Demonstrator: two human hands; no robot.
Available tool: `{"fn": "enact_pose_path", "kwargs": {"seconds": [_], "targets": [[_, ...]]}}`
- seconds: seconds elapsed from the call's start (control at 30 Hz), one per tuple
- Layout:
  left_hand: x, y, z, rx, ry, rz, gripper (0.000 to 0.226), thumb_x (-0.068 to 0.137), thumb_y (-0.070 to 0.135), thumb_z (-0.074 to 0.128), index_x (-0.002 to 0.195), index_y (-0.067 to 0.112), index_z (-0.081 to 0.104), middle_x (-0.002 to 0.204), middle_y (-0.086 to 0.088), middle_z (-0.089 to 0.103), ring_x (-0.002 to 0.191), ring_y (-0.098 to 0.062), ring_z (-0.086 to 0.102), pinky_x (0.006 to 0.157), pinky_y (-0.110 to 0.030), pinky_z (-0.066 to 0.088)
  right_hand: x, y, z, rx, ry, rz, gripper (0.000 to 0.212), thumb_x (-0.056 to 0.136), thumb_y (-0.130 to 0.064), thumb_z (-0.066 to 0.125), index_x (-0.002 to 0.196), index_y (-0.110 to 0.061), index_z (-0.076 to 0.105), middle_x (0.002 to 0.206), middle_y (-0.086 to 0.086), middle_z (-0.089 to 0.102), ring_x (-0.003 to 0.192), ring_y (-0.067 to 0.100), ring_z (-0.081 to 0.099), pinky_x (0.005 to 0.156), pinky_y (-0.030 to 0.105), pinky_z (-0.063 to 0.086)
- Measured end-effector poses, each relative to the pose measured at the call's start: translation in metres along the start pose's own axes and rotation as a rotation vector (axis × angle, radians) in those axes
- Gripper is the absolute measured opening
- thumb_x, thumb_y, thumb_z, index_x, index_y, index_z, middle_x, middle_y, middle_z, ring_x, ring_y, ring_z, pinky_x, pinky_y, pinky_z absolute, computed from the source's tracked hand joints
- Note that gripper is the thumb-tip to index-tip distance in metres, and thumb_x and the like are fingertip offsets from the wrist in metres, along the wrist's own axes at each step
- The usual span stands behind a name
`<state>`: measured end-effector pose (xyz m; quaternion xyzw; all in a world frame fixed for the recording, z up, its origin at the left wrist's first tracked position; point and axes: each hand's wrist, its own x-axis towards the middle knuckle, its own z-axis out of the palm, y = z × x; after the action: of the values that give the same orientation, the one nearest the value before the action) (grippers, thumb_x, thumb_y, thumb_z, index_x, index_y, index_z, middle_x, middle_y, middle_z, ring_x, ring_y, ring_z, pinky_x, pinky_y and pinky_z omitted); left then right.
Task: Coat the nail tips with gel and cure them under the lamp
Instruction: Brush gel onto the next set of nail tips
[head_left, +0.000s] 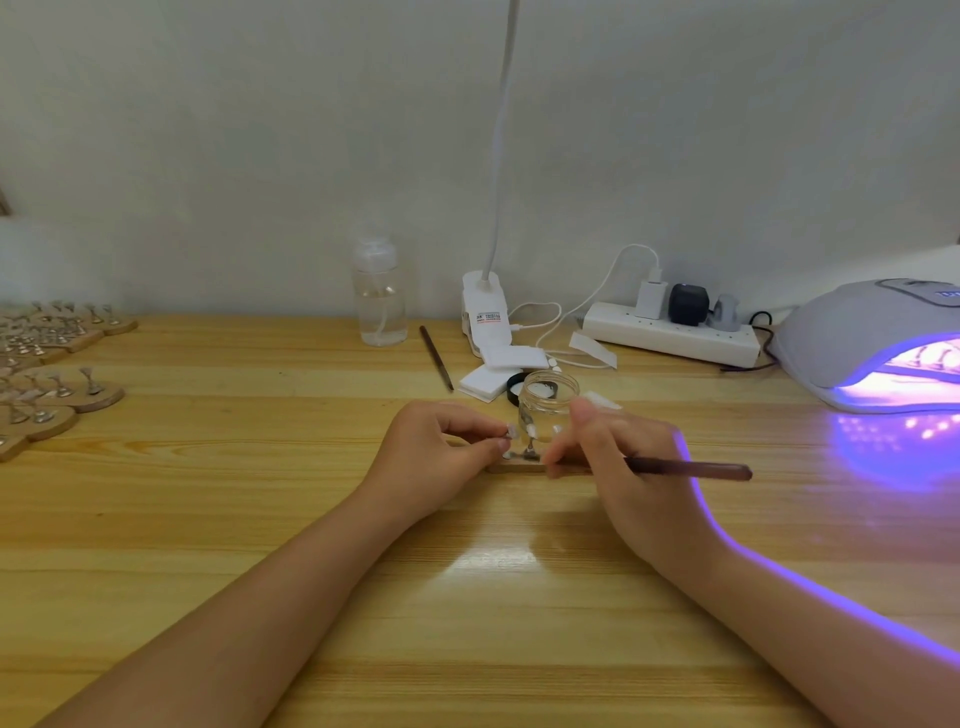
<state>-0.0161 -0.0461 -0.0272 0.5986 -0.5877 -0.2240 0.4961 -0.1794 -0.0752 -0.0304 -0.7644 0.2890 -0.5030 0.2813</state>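
Nail tip (511, 431), small & pale, sits pinched between thumb & forefinger of my left hand (439, 457), just above a flat wooden stand (515, 466) at mid-table w/ a metal holder on it. My right hand (626, 467) grips 1 slim brown brush (691, 469), handle pointing right; bristle end hidden behind my fingers. Behind both hands: 1 clear glass jar (549, 405), lid off, contents too faint to tell; black lid (516, 387) lies beside it. 1 domed grey-white curing lamp (872, 343) glows violet at far right, something inside but unclear. 2nd brush (436, 357) lies near 1 clear plastic bottle (379, 299), part-filled w/ clear liquid. Several wooden stands w/ metal holders (52, 364) crowd the left of the light wood table (467, 597). White square pads (498, 369) stacked by clip lamp base (483, 312); 1 white power strip (670, 335).
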Motion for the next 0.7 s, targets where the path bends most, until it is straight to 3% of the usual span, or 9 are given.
{"fn": "enact_pose_path", "kwargs": {"seconds": [0.13, 0.27, 0.4, 0.53, 0.6, 0.7], "targets": [[0.0000, 0.0005, -0.0005, 0.010, -0.004, 0.010, 0.011, 0.074, 0.005, 0.072, 0.080, 0.014, 0.074, 0.078, 0.004, 0.069, 0.074, 0.000, 0.061, 0.068, -0.006, 0.044, 0.0006, -0.0004, -0.0002, -0.067, 0.014, -0.063, 0.042, 0.088, -0.045, 0.036, 0.067, -0.026, 0.068, 0.064, -0.015, 0.065, 0.070, 0.002, 0.061, 0.066, 0.017, 0.046], [-0.0003, 0.0007, -0.0001, 0.008, 0.004, -0.001, 0.010, 0.074, 0.006, 0.072, 0.081, 0.013, 0.074, 0.076, 0.007, 0.068, 0.071, 0.003, 0.060, 0.066, -0.005, 0.043, -0.0003, 0.0003, -0.0001, 0.005, 0.023, -0.026, 0.047, 0.087, -0.046, 0.037, 0.061, -0.022, 0.068, 0.062, -0.007, 0.066, 0.064, 0.005, 0.063, 0.066, 0.024, 0.050], [0.0000, 0.0005, -0.0002, 0.010, -0.002, 0.002, 0.011, 0.074, 0.005, 0.072, 0.081, 0.013, 0.074, 0.076, 0.007, 0.069, 0.071, 0.003, 0.060, 0.067, -0.007, 0.045, 0.0004, -0.0008, -0.0008, -0.083, 0.018, -0.082, 0.040, 0.089, -0.043, 0.036, 0.068, -0.028, 0.066, 0.063, -0.017, 0.063, 0.068, 0.003, 0.061, 0.066, 0.018, 0.045], [0.0005, 0.0000, -0.0001, -0.013, 0.013, -0.012, 0.010, 0.074, 0.005, 0.072, 0.080, 0.013, 0.074, 0.073, 0.009, 0.068, 0.069, 0.006, 0.060, 0.065, -0.004, 0.043, -0.0010, 0.0003, -0.0004, 0.038, 0.022, -0.017, 0.046, 0.086, -0.046, 0.038, 0.060, -0.021, 0.067, 0.062, -0.003, 0.066, 0.061, 0.005, 0.063, 0.065, 0.020, 0.049], [0.0006, -0.0004, -0.0002, -0.017, 0.014, -0.007, 0.011, 0.074, 0.004, 0.072, 0.081, 0.012, 0.074, 0.074, 0.009, 0.068, 0.070, 0.006, 0.060, 0.066, -0.003, 0.043, -0.0001, -0.0004, -0.0008, -0.010, 0.024, -0.047, 0.042, 0.088, -0.044, 0.037, 0.066, -0.025, 0.067, 0.067, -0.008, 0.067, 0.066, 0.002, 0.062, 0.065, 0.014, 0.046], [0.0007, -0.0007, -0.0001, -0.022, 0.011, 0.003, 0.012, 0.073, 0.004, 0.072, 0.081, 0.013, 0.074, 0.074, 0.010, 0.068, 0.071, 0.006, 0.061, 0.069, -0.004, 0.044, 0.0006, 0.0008, 0.0002, 0.015, 0.015, 0.007, 0.040, 0.087, -0.047, 0.043, 0.064, -0.024, 0.068, 0.068, -0.008, 0.068, 0.065, 0.003, 0.062, 0.065, 0.019, 0.048]]}}
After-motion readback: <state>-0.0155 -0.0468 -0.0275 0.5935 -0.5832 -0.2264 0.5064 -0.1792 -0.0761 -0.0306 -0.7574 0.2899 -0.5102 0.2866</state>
